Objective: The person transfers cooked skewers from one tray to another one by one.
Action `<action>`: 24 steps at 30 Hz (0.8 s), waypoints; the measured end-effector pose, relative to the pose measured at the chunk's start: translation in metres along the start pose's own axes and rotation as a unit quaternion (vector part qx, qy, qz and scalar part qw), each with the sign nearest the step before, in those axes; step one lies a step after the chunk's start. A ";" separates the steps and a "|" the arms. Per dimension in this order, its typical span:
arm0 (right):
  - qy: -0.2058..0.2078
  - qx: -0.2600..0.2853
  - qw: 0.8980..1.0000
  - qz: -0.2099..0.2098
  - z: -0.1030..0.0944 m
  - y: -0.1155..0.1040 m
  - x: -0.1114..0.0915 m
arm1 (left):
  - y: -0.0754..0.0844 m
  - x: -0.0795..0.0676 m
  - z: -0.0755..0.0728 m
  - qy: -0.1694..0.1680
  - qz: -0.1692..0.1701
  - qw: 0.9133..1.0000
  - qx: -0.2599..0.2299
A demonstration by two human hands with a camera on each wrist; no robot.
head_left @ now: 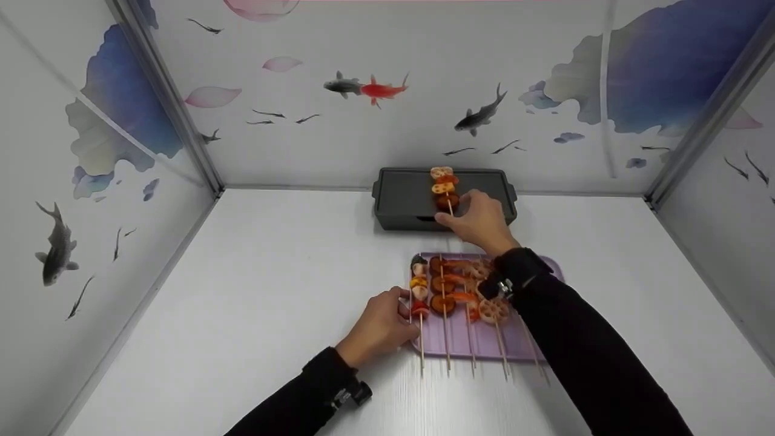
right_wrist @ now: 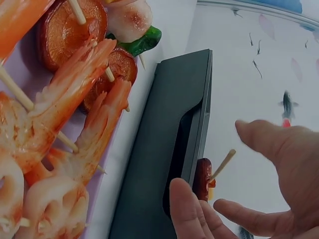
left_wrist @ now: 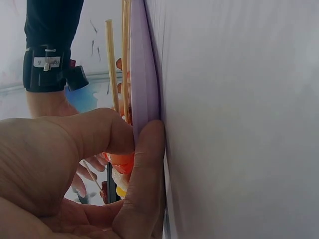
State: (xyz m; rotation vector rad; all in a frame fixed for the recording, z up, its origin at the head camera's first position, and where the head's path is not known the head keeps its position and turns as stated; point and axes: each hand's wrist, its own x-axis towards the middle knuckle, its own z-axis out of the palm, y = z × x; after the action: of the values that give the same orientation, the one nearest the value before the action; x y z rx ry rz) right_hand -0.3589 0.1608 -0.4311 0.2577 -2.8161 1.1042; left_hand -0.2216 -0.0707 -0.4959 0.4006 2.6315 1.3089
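Note:
My left hand (head_left: 378,324) pinches the left edge of a purple tray (head_left: 459,340) between thumb and fingers; the left wrist view shows the tray rim (left_wrist: 143,74) in that pinch. Several food skewers lie side by side on the tray, among them a mixed one (head_left: 419,292) by my left fingers and mushroom slices (head_left: 444,304). Over the dark grey grill box (head_left: 402,197), my right hand (head_left: 481,221) spreads its thumb and fingers around the stick end of another skewer (head_left: 446,188) lying on top. In the right wrist view that stick (right_wrist: 224,163) stands free between the parted fingers.
The grill box stands at the back of the white table (head_left: 272,272), against a wall (head_left: 290,151) painted with fish and petals. Side walls close in the table left and right. Stick ends (head_left: 422,363) stick out over the tray's front edge.

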 end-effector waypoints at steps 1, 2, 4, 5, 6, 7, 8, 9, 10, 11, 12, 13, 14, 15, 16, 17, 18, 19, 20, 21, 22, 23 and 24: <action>0.003 -0.006 1.000 0.001 0.001 -0.001 0.001 | 0.000 0.000 0.000 0.000 0.000 1.000 0.000; 0.003 -0.010 1.000 0.001 0.002 -0.002 0.001 | 0.000 0.000 0.000 0.000 0.000 1.000 -0.001; 0.007 -0.016 1.000 0.003 0.003 -0.004 0.002 | 0.000 0.000 0.000 0.001 0.000 1.000 -0.002; 0.008 -0.018 1.000 0.003 0.003 -0.005 0.002 | -0.001 0.000 0.001 0.001 0.000 1.000 -0.002; 0.009 -0.018 1.000 0.002 0.003 -0.006 0.002 | -0.001 0.000 0.001 0.001 0.000 1.000 -0.004; 0.010 -0.015 1.000 0.000 0.003 -0.007 0.002 | -0.001 0.001 0.001 0.001 0.000 1.000 -0.003; 0.010 -0.010 1.000 0.001 0.004 -0.007 0.002 | -0.001 0.001 0.001 0.001 -0.001 1.000 -0.004; 0.010 -0.004 1.000 0.002 0.004 -0.008 0.002 | -0.001 0.001 0.001 0.002 -0.001 1.000 -0.005; 0.008 0.003 1.000 0.005 0.004 -0.008 0.003 | -0.001 0.001 0.001 0.001 -0.002 1.000 -0.006; 0.006 0.010 1.000 0.009 0.004 -0.008 0.003 | -0.001 0.001 0.002 0.002 -0.003 1.000 -0.006; 0.004 0.017 1.000 0.013 0.004 -0.009 0.003 | -0.001 0.001 0.002 0.002 -0.004 1.000 -0.007; 0.003 0.022 1.000 0.016 0.005 -0.009 0.003 | -0.001 0.001 0.002 0.002 -0.005 1.000 -0.007; 0.003 0.025 0.999 0.020 0.005 -0.009 0.003 | -0.001 0.001 0.002 0.001 -0.006 1.000 -0.009; 0.003 0.026 0.999 0.023 0.005 -0.009 0.004 | -0.001 0.001 0.002 0.001 -0.007 1.000 -0.010; 0.005 0.028 0.999 0.025 0.006 -0.010 0.004 | -0.001 0.001 0.002 0.001 -0.007 1.000 -0.010; 0.007 0.029 0.999 0.025 0.006 -0.010 0.005 | -0.002 0.001 0.002 0.002 -0.007 1.000 -0.011; 0.009 0.030 0.999 0.025 0.006 -0.010 0.005 | -0.002 0.001 0.002 0.002 -0.007 1.000 -0.011; 0.011 0.030 0.999 0.024 0.006 -0.010 0.005 | -0.002 0.001 0.002 0.003 -0.006 1.000 -0.012; 0.012 0.033 0.999 0.023 0.006 -0.010 0.006 | -0.002 0.001 0.002 0.003 -0.005 1.000 -0.011; 0.013 0.036 0.999 0.023 0.005 -0.010 0.006 | -0.002 0.001 0.002 0.003 -0.005 1.000 -0.010; 0.015 0.038 0.999 0.022 0.005 -0.011 0.007 | -0.002 0.001 0.002 0.003 -0.005 1.000 -0.011; 0.016 0.040 0.999 0.021 0.004 -0.011 0.007 | -0.002 0.002 0.002 0.003 -0.004 1.000 -0.010; 0.017 0.042 0.999 0.020 0.004 -0.011 0.007 | -0.002 0.002 0.002 0.003 -0.003 1.000 -0.011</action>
State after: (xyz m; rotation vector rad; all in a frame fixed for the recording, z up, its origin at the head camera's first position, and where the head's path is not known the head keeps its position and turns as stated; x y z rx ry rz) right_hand -0.3639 0.1494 -0.4256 0.1883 -2.7603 1.2240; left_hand -0.2234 -0.0701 -0.4990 0.3855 2.6191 1.3377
